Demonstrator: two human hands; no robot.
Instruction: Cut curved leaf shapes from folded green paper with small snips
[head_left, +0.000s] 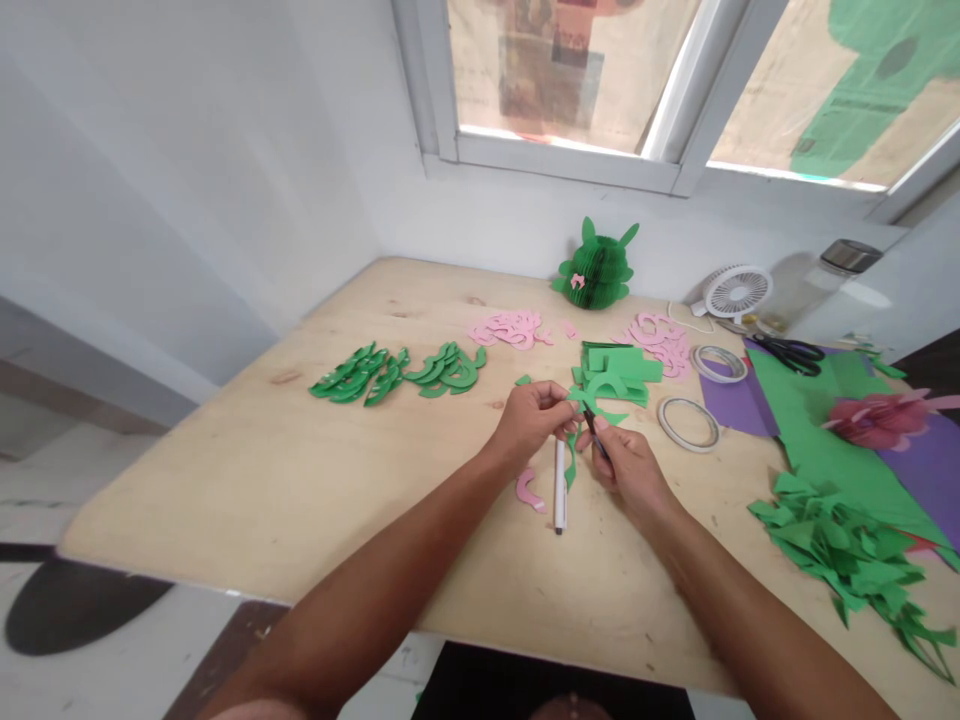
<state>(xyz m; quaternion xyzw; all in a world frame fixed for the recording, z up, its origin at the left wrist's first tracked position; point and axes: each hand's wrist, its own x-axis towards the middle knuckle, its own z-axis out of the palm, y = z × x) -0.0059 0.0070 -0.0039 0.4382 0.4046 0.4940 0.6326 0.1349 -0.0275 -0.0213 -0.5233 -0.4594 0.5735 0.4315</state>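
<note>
My left hand (pixel 534 412) pinches a green paper piece (pixel 577 394) between thumb and fingertips. In my right hand (pixel 627 462) is a pair of small black scissors (pixel 591 420), its tip against that paper; the handles are mostly hidden by my fingers. Under my hands lie a white marker (pixel 560 488) and a pink curved paper strip (pixel 529 491). Just beyond them is a stack of green paper rectangles (pixel 622 368) with a cut arch on top. A narrow green offcut (pixel 571 465) hangs beside the marker.
Green curved cut-outs (pixel 448 370) and pink cut-outs (pixel 510 328) lie in piles. A green honeycomb paper figure (pixel 597 270) stands by the wall. At right are tape rolls (pixel 689 424), larger black scissors (pixel 789 354), a small fan (pixel 739 292), a glass bottle (pixel 814 290) and green scraps (pixel 844 550).
</note>
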